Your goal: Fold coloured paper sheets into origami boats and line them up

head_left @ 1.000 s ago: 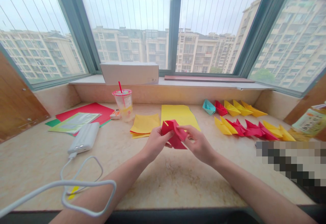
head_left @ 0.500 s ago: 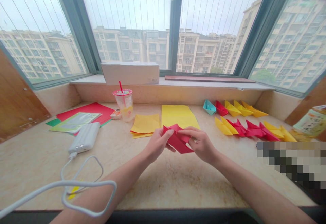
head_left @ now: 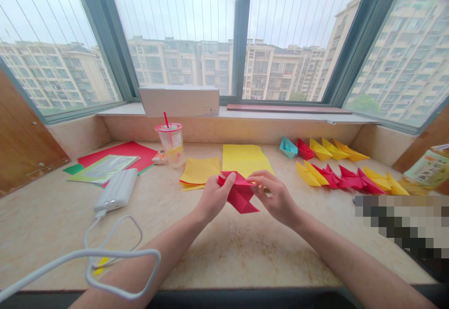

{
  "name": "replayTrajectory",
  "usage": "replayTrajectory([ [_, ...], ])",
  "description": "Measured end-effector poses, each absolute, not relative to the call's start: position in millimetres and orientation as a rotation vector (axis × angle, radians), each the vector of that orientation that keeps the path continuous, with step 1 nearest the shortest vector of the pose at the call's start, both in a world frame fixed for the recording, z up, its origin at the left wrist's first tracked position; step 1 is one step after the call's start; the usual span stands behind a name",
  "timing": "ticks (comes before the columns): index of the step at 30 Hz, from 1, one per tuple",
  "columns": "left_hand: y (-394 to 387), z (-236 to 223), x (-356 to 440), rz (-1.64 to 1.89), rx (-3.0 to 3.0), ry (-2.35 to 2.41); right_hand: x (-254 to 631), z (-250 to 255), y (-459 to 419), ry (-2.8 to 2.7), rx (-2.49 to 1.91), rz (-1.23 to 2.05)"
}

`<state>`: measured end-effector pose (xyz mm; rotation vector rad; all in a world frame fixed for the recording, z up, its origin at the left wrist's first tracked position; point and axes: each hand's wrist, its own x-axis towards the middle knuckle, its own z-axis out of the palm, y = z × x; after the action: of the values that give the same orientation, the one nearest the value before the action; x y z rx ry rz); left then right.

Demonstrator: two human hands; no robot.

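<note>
Folding underway at the stone counter (head_left: 224, 253), by the look of it partway through shaping. Red paper (head_left: 241, 199) held up over the counter's middle, just nearer than the yellow sheet (head_left: 245, 155). Left hand (head_left: 213, 199) clamped on its left side, thumb laid on top; right hand (head_left: 275, 194) pinches the right corner between thumb and fingertips. Next move, I judge, calls for a steady left grip while the right draws that flap into line and presses the crease. Paper deep red, matte, many-layered; flaps angled, a pointed corner hanging toward the near right. Underside hidden from me. Folded paper boats (head_left: 320, 150) sit far right.
</note>
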<state>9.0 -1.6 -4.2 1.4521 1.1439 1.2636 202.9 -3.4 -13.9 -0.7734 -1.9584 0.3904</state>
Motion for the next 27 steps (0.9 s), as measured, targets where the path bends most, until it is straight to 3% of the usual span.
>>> replayTrajectory([
  [21, -1, -5, 6, 1.239, 1.69, 1.424, 206, -5, -13, -2.342, -0.643, -0.628],
  [27, -4, 0, 9, 1.226, 1.739, 1.418, 199, -8, -12, -2.415, -0.714, -0.692],
])
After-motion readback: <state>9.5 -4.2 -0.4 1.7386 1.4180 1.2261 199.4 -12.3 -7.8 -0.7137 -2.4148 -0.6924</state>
